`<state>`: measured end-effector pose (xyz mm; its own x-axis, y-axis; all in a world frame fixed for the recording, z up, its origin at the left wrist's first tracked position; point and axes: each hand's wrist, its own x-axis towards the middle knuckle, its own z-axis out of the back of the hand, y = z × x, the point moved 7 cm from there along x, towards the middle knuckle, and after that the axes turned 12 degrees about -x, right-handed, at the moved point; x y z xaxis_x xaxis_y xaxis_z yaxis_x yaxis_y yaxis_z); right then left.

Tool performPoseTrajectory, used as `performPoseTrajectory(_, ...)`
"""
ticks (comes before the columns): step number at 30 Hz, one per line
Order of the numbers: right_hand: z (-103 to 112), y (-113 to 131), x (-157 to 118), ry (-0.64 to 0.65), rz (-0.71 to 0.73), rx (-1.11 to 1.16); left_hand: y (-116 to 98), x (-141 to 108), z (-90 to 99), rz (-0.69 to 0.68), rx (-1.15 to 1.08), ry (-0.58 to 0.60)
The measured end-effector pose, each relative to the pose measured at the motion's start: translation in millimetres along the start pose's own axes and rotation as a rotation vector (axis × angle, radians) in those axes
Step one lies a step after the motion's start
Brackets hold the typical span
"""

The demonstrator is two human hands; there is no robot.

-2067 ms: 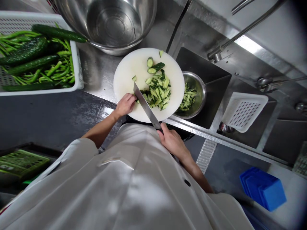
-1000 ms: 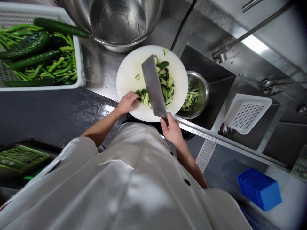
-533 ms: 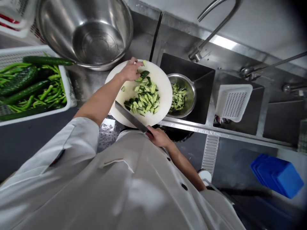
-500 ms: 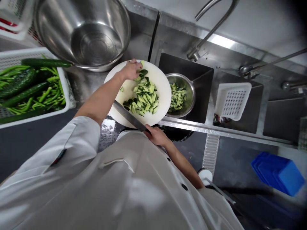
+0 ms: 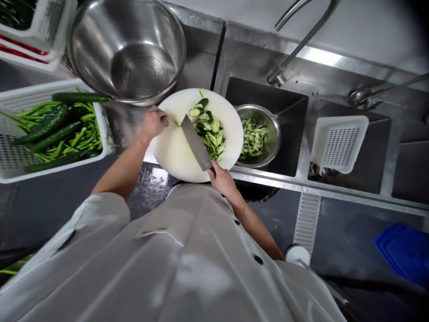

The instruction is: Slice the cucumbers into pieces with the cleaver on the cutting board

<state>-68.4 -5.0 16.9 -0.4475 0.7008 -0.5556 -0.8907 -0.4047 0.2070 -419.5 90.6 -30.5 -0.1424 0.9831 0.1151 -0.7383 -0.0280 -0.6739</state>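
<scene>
My right hand is wrapped round the handle of a cleaver. The blade lies across the round white cutting board, along the left side of a heap of cut cucumber pieces. Several cucumber slices lie above the heap, and a small scrap rests near the blade's tip. At the board's left edge is my left hand, its fingers curled together; what they hold, if anything, is too small to name.
A steel bowl of cut cucumber stands right of the board, in a sink. To the left, a white basket carries whole cucumbers and green peppers. Behind it sits a large steel basin. A faucet arches over the sinks.
My left hand has drawn back from the slices to the board's left edge. The cleaver has swung more upright, its blade now against the heap, which is gathered further right.
</scene>
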Motion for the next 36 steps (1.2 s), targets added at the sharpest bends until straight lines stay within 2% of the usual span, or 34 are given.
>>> performPoseTrajectory(2,2.3,-3.5,-3.5,0.0,-0.002,-0.023,-21.0,-45.6,-13.0,-0.002,-0.023,-0.06)
performPoseTrajectory(5,6.5,-3.7,-13.1,0.018,0.014,-0.087,-62.4,-102.5,-45.9,-0.044,-0.073,-0.056)
performPoseTrajectory(7,7.3,-2.3,-21.0,0.053,0.025,-0.146,-82.4,-126.9,-61.2,-0.054,-0.1,-0.05)
performPoseTrajectory(9,5.2,-0.4,-27.7,0.099,0.041,-0.201,-92.4,-140.7,-64.5,-0.084,-0.115,-0.056)
performPoseTrajectory(11,2.4,1.6,-32.3,0.132,0.062,-0.244,-97.5,-146.8,-62.2,-0.185,-0.112,-0.015)
performPoseTrajectory(14,2.3,2.3,-39.3,0.145,0.08,-0.296,-100.1,-149.4,-60.4,-0.367,-0.071,0.112)
performPoseTrajectory(16,6.3,1.9,-47.4,0.144,0.093,-0.332,-99.5,-147.3,-60.7,-0.42,-0.03,0.15)
performPoseTrajectory(21,18.5,6.7,-62.7,0.144,0.121,-0.377,-104.6,-139.2,-64.8,-0.454,0.05,0.164)
performPoseTrajectory(27,17.4,16.4,-47.9,0.191,0.112,-0.345,-106.4,-137.5,-62.5,-0.468,0.064,0.189)
performPoseTrajectory(36,15.8,18.0,-46.9,0.202,0.11,-0.314,-101.2,-140.1,-64.3,-0.47,0.018,0.144)
